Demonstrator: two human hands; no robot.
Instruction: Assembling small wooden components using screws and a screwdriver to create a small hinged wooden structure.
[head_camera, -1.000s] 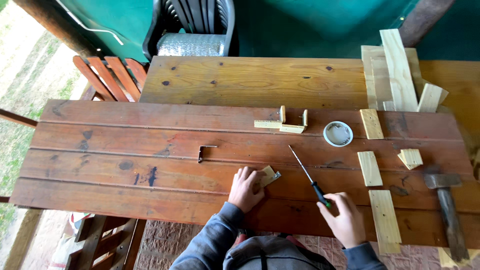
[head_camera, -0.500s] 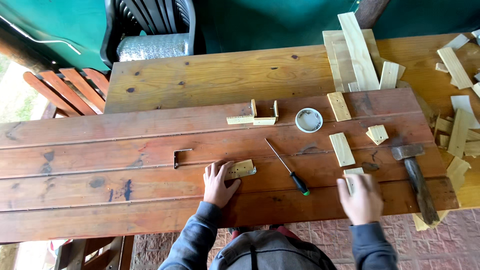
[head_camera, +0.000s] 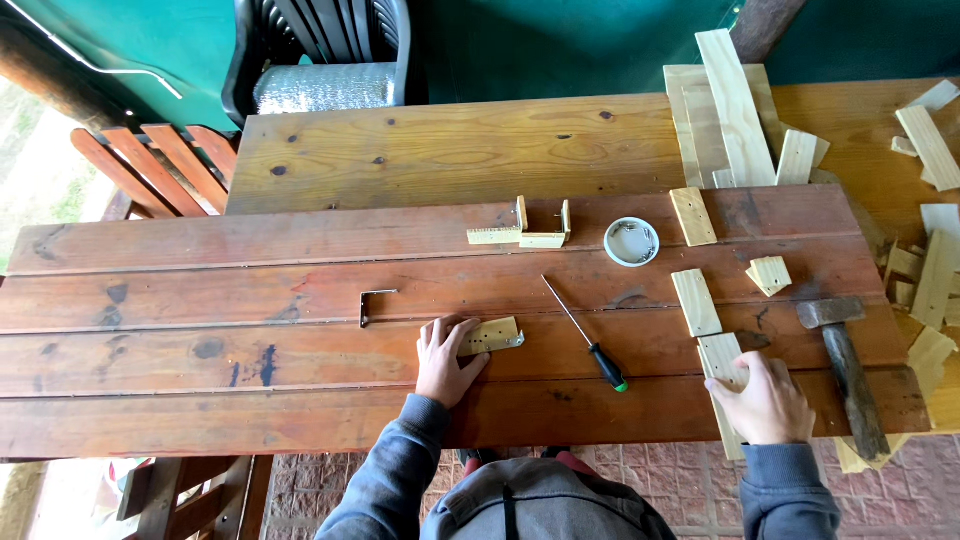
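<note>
**Small pine pieces under both hands on the red plank worktop**

The screwdriver (head_camera: 592, 335), black-and-green handled, lies diagonally on the worktop (head_camera: 200, 300) and serves as the marker here. Just to its left, the left hand (head_camera: 445, 358) lies with its fingers spread loosely, fingertips pressing on a small wooden block (head_camera: 490, 337) that carries a metal bracket along its lower edge; the hand steadies it rather than wrapping it. To the right of the screwdriver, the right hand (head_camera: 768, 403) lies over the lower end of a pale wooden slat (head_camera: 722, 362), thumb out to one side; whether the fingers have closed round the slat's edge cannot be told from above.

Both pieces look like light, stiff softwood, dry and rough enough not to slip. The block is small, so it is likely best pinched by its long edges, clear of the bracket's corner. The slat is thin and may split along the grain if levered; taking it across its width near the middle seems safest.

Beyond the screwdriver's tip sit a small white dish (head_camera: 632, 241) of metal fasteners and a partly assembled wooden frame (head_camera: 520, 232). A loose metal bracket (head_camera: 375, 303) lies further left. Right of the slat rests a hammer (head_camera: 845, 362), heavy-headed by comparison.
</note>
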